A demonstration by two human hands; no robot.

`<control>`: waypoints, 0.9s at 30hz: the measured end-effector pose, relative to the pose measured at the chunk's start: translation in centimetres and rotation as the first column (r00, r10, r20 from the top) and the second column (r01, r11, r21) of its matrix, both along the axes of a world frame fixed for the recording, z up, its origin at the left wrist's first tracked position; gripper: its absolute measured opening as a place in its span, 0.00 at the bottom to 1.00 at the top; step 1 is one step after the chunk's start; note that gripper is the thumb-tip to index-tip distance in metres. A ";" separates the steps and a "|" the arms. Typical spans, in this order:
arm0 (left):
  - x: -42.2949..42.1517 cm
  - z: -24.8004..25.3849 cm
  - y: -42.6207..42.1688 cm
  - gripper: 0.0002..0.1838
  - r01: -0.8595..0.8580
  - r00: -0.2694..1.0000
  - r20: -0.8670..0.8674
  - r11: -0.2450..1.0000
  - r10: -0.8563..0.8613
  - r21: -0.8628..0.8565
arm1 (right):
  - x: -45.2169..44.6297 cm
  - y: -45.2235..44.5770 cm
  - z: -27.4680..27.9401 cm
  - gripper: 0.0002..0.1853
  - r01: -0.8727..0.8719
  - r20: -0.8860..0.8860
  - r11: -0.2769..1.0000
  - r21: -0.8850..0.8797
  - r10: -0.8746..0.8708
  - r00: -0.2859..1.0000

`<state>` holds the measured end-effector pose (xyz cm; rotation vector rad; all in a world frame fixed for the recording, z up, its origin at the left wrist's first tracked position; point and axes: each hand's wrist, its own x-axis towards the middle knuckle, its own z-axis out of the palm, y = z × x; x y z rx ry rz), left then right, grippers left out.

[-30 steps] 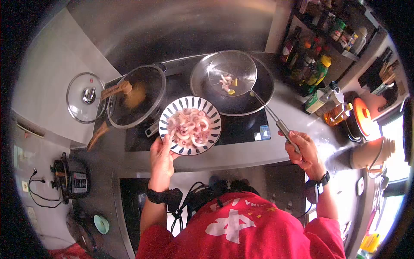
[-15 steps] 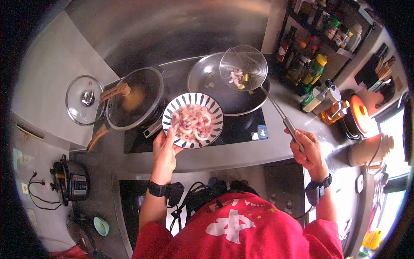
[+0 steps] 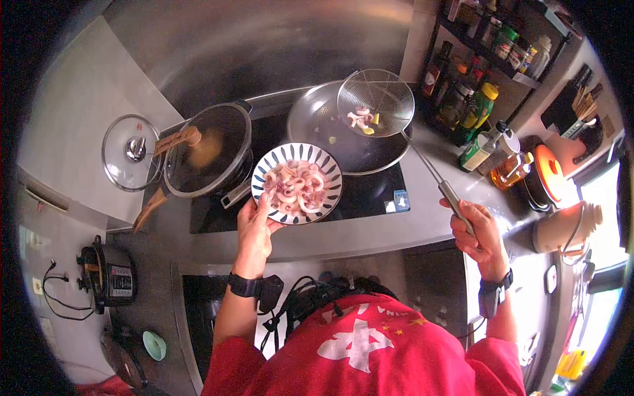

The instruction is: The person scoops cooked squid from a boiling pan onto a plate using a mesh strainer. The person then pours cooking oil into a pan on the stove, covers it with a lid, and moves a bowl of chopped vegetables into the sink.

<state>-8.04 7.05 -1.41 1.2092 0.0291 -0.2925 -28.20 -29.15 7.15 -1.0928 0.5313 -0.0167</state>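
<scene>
My left hand (image 3: 256,224) grips the edge of a white plate with dark petal marks (image 3: 263,173). Pinkish squid pieces (image 3: 297,186) are heaped on it. Closed around the handle of a wire mesh strainer (image 3: 389,86) is my right hand (image 3: 477,231). The strainer is over the right part of a wok (image 3: 310,112) on the stove. A few squid pieces (image 3: 360,119) and yellow bits (image 3: 368,131) lie in the mesh. A small yellowish bit shows in the wok, whose handle (image 3: 236,195) points toward me, left of the plate.
Left of the wok stands a dark pot (image 3: 228,132) with wooden utensils (image 3: 178,140); a glass lid (image 3: 125,168) leans beside it. Bottles (image 3: 512,169) and an orange-lidded pot (image 3: 550,168) line the right counter. A spice rack (image 3: 508,56) is at back right. A black electric cooker (image 3: 109,277) sits at left.
The strainer and my right hand have shifted slightly to the right. The plate in my left hand has stayed nearly in place.
</scene>
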 end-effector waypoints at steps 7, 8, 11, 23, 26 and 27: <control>0.2 0.0 0.1 0.23 0.019 1.000 0.010 1.000 -0.020 0.016 | -1.2 1.4 2.9 0.20 -0.115 0.026 0.977 -0.181 0.122 0.992; 0.1 0.0 0.0 0.23 0.021 1.000 0.019 0.999 -0.022 0.030 | -1.3 1.8 3.5 0.20 -0.140 0.003 0.956 -0.257 0.145 0.989; 0.1 0.4 0.0 0.21 0.026 0.999 0.020 0.999 -0.026 0.020 | -1.9 3.1 5.3 0.21 -0.201 -0.034 0.911 -0.359 0.202 0.979; 1.1 -1.0 0.8 0.23 0.144 0.989 0.049 0.989 -0.143 -0.021 | -2.7 5.8 4.5 0.26 -0.219 -0.042 0.757 -0.616 0.246 0.968; 1.0 -0.9 0.8 0.23 0.140 0.989 0.044 0.990 -0.139 -0.013 | -2.8 5.9 4.5 0.25 -0.222 -0.061 0.723 -0.654 0.242 0.968; 1.1 -1.0 0.8 0.23 0.140 0.989 0.044 0.990 -0.140 -0.013 | -2.8 6.0 4.4 0.25 -0.222 -0.060 0.723 -0.655 0.242 0.968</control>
